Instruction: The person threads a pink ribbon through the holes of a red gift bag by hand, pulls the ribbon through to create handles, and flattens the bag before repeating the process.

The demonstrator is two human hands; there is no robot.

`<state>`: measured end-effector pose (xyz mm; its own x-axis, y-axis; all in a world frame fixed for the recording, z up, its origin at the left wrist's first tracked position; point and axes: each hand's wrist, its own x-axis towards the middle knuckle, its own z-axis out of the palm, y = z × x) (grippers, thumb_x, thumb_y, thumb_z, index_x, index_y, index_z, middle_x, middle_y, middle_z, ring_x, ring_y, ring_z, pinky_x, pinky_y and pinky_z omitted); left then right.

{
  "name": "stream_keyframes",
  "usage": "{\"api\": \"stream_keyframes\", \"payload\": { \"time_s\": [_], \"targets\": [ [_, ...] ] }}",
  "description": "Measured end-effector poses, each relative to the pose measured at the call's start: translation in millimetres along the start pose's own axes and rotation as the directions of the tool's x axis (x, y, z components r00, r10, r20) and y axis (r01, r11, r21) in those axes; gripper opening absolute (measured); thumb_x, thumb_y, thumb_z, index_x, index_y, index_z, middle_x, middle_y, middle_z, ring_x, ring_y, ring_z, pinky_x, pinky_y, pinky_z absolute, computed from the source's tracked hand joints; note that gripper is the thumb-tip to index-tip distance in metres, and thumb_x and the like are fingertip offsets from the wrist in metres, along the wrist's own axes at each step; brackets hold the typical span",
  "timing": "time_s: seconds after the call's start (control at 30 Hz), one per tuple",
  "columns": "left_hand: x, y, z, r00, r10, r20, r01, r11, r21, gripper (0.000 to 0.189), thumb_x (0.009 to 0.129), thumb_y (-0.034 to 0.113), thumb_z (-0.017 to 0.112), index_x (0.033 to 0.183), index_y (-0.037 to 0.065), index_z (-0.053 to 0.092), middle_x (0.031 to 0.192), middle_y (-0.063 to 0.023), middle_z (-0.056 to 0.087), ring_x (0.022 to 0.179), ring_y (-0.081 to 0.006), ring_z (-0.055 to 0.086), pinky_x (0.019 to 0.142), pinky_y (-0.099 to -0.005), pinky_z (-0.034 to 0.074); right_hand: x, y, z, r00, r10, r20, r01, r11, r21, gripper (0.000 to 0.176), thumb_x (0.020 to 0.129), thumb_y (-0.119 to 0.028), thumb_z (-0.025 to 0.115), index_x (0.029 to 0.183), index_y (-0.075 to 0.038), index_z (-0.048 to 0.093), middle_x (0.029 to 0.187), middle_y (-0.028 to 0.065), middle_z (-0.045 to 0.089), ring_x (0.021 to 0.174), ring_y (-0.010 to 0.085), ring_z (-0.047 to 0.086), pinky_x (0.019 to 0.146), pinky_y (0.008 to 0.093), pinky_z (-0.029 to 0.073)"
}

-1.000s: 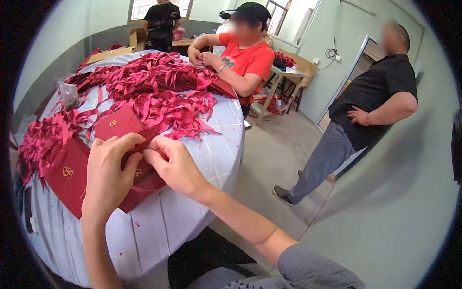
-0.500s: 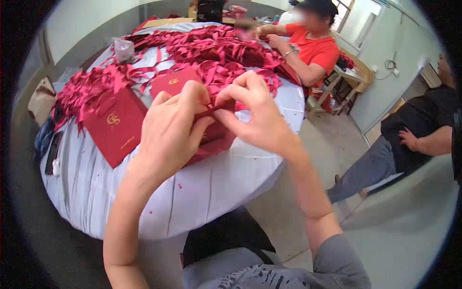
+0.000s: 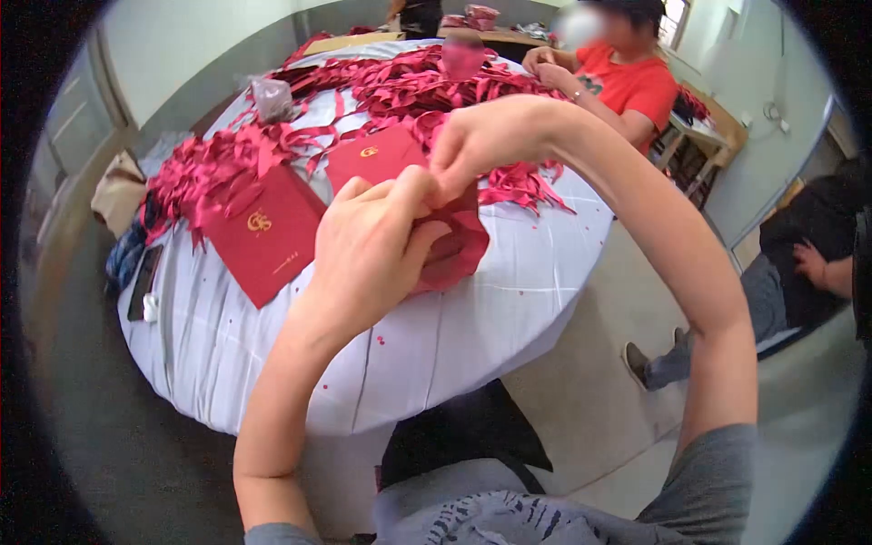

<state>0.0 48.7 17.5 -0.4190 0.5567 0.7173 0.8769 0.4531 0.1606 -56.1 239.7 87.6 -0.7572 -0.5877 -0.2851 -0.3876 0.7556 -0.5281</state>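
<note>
My left hand [image 3: 377, 236] is closed around the top edge of a red paper bag [image 3: 461, 252], which tilts above the table with its opening toward me. Just above and to the right, my right hand [image 3: 490, 141] is bent over in a pinch, its fingertips meeting those of my left hand at the bag's rim. Whatever lies in that pinch is hidden behind the fingers. Another red bag with gold lettering [image 3: 263, 232] lies flat to the left of my hands. Behind them rests a further red bag [image 3: 372, 154], partly covered by my left hand.
Heaps of red ribbon [image 3: 400, 82] spread across the round table in its white cloth [image 3: 227, 363]. A clear plastic bag [image 3: 271, 98] sits among them. At the left edge is a dark phone-like object [image 3: 145, 286]. One person in red [image 3: 627, 86] works opposite; another [image 3: 804, 245] is at right.
My right hand has turned over and risen, its elbow swinging outward to the right. The bag's opening now shows more. The view has shifted, so the table sits further right.
</note>
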Motion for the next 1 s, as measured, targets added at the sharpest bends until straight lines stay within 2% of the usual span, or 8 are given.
{"api": "stream_keyframes", "payload": {
  "time_s": [0.07, 0.13, 0.2, 0.33, 0.53, 0.67, 0.77, 1.0],
  "targets": [
    [1, 0, -1, 1.000, 0.006, 0.008, -0.006, 1.000, 0.021, 0.023, 0.075, 0.009, 0.067, 0.090, 0.006, 0.050, 0.077, -0.0091, 0.065, 0.073, -0.0263, 0.062, 0.068, -0.0352, 0.042, 3, -16, -7, 0.970, 0.243, 0.030, -0.237, 0.963, -0.131, 0.032, 0.066, -0.031, 0.074, 0.086, -0.006, 0.071, 0.075, 0.0067, 0.063, 0.068, 0.0145, 0.050, 0.061, 0.0330, 0.041],
    [2, 1, 0, 0.997, -0.073, 0.005, 0.073, 0.997, -0.020, 0.022, 0.072, 0.007, 0.071, 0.088, 0.006, 0.056, 0.074, -0.0069, 0.065, 0.068, -0.0249, 0.057, 0.070, -0.0338, 0.042, 8, -6, 9, 0.996, -0.020, -0.092, 0.018, 1.000, -0.017, 0.020, 0.073, -0.020, 0.065, 0.072, 0.000, 0.068, 0.058, -0.0031, 0.052, 0.057, 0.0067, 0.044, 0.052, 0.0259, 0.034],
    [2, 0, -1, 0.998, -0.067, -0.017, 0.067, 0.996, -0.053, 0.021, 0.071, 0.005, 0.070, 0.087, 0.006, 0.056, 0.073, -0.0070, 0.064, 0.068, -0.0242, 0.057, 0.069, -0.0330, 0.041, -2, -10, 20, 0.965, 0.045, -0.258, -0.025, 0.996, 0.082, 0.021, 0.074, -0.021, 0.066, 0.074, -0.001, 0.070, 0.061, -0.0014, 0.056, 0.059, 0.0070, 0.046, 0.054, 0.0254, 0.036],
    [2, 1, 0, 0.998, -0.061, 0.020, 0.062, 0.996, -0.067, 0.019, 0.072, 0.004, 0.069, 0.087, 0.006, 0.057, 0.075, -0.0080, 0.064, 0.066, -0.0240, 0.056, 0.067, -0.0318, 0.040, 5, 16, 25, 0.836, 0.044, -0.547, 0.213, 0.893, 0.397, 0.021, 0.080, -0.021, 0.068, 0.082, 0.000, 0.070, 0.069, -0.0001, 0.061, 0.065, 0.0066, 0.051, 0.059, 0.0231, 0.039],
    [3, 1, -3, 0.994, -0.098, 0.044, 0.100, 0.994, -0.054, 0.013, 0.074, 0.005, 0.066, 0.085, 0.006, 0.058, 0.077, -0.0083, 0.063, 0.067, -0.0247, 0.056, 0.067, -0.0323, 0.039, 7, 34, 17, 0.690, 0.138, -0.711, 0.514, 0.598, 0.615, 0.018, 0.089, -0.021, 0.061, 0.089, -0.004, 0.066, 0.084, 0.0011, 0.064, 0.074, 0.0062, 0.056, 0.068, 0.0208, 0.046],
    [5, 2, -5, 0.998, -0.050, 0.040, 0.050, 0.999, 0.015, 0.009, 0.078, 0.008, 0.063, 0.085, 0.006, 0.058, 0.070, -0.0078, 0.060, 0.068, -0.0250, 0.057, 0.065, -0.0353, 0.038, 2, 54, 32, 0.816, -0.173, -0.551, 0.576, 0.180, 0.797, 0.033, 0.096, -0.032, 0.048, 0.109, -0.003, 0.058, 0.100, 0.0042, 0.064, 0.093, 0.0114, 0.061, 0.078, 0.0261, 0.050],
    [5, 2, -4, 0.998, -0.052, 0.047, 0.051, 0.998, 0.036, 0.008, 0.079, 0.008, 0.062, 0.086, 0.006, 0.059, 0.069, -0.0080, 0.059, 0.068, -0.0249, 0.057, 0.065, -0.0355, 0.038, 1, 59, 54, 0.868, -0.311, -0.387, 0.473, 0.284, 0.834, 0.041, 0.096, -0.034, 0.047, 0.119, 0.000, 0.054, 0.121, 0.0112, 0.056, 0.108, 0.0168, 0.055, 0.096, 0.0337, 0.042],
    [8, 12, -13, 0.994, -0.030, 0.107, 0.023, 0.998, 0.067, 0.027, 0.074, 0.026, 0.072, 0.088, 0.006, 0.061, 0.070, -0.0071, 0.059, 0.067, -0.0234, 0.056, 0.067, -0.0346, 0.038, -7, 61, 53, 0.796, -0.508, -0.328, 0.547, 0.373, 0.750, 0.044, 0.083, -0.015, 0.061, 0.122, 0.003, 0.050, 0.123, 0.0111, 0.052, 0.117, 0.0188, 0.048, 0.103, 0.0331, 0.034]
  ]
}}
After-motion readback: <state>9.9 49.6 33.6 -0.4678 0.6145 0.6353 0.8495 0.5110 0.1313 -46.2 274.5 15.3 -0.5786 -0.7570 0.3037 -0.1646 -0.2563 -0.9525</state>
